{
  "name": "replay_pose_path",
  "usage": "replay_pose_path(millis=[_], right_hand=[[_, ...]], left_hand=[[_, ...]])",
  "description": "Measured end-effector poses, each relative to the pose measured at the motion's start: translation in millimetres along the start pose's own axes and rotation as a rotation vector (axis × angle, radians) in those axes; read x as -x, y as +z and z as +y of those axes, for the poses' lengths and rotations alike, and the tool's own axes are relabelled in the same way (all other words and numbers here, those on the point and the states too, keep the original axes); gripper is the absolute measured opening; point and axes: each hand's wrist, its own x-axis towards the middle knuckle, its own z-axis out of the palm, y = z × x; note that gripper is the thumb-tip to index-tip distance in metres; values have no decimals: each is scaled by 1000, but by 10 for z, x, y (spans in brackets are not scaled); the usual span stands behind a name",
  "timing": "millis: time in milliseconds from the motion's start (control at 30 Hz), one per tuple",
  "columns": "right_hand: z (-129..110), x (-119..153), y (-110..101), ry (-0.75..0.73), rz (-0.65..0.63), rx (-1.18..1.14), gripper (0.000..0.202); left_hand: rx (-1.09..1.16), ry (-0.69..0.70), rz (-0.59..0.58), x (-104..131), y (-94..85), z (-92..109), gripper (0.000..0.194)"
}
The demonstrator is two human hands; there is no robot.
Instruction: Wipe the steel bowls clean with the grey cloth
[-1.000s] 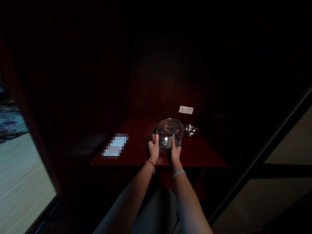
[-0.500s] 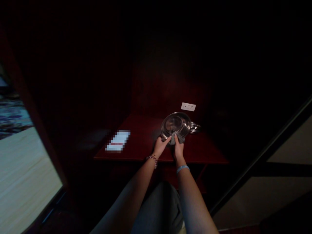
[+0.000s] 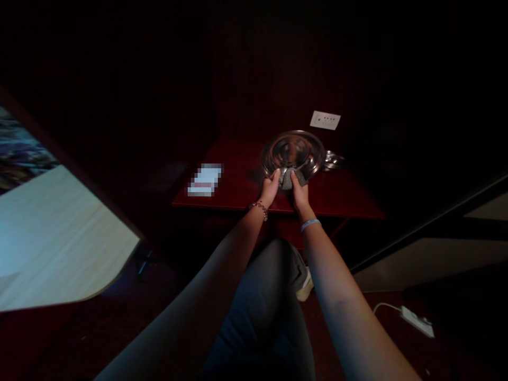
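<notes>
A shiny round metal basin [image 3: 293,151] is tilted toward me above the dark red desk. My left hand [image 3: 271,186] grips its near left rim, thumb on top and the other fingers out of sight underneath. Beside it, my right hand [image 3: 299,191] is closed on a grey cloth [image 3: 286,180], pressing it against the basin's near rim with the thumb. Just behind the basin to the right lies more shiny metalware [image 3: 332,160], partly covered by it; its kind is too dark to make out.
The red desk top [image 3: 238,196] carries a blurred-out white sheet [image 3: 205,180] at left. A socket [image 3: 325,120] is on the back wall. A pale wooden table [image 3: 59,233] stands at left, and a power strip [image 3: 416,321] lies on the floor at right.
My view has tipped downward, so the desk and hands sit higher in the picture and the floor power strip shows. Both hands keep hold of the basin and cloth, the basin's tilt slightly changed.
</notes>
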Motion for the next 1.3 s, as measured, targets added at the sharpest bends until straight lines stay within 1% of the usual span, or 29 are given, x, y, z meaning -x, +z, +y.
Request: replay_pose_path(millis=[167, 367, 567, 633, 767, 867, 967, 1100, 1300], right_hand=[[17, 13, -23, -11, 28, 38, 42], [-60, 33, 12, 42, 51, 71, 41], [-98, 45, 61, 45, 9, 60, 42], [-94, 46, 63, 39, -10, 50, 41], [-74, 47, 59, 19, -36, 18, 42], [-55, 48, 51, 35, -36, 27, 43], [-38, 55, 43, 61, -13, 35, 43], [-32, 70, 42, 80, 34, 41, 41], [-31, 86, 61, 65, 176, -8, 43]], left_hand=[[-7, -34, 22, 7, 5, 20, 32], [-21, -42, 46, -29, -14, 1, 32], [-20, -46, 98, -48, -21, 10, 31], [0, -25, 70, -45, -6, 10, 31], [37, 40, -34, -32, 20, -4, 34], [13, 44, -20, -32, 13, -28, 33], [-28, 39, 15, -43, -9, -48, 32], [-46, 30, 8, -52, -37, -42, 34], [-46, 38, 8, -42, -68, -13, 33]])
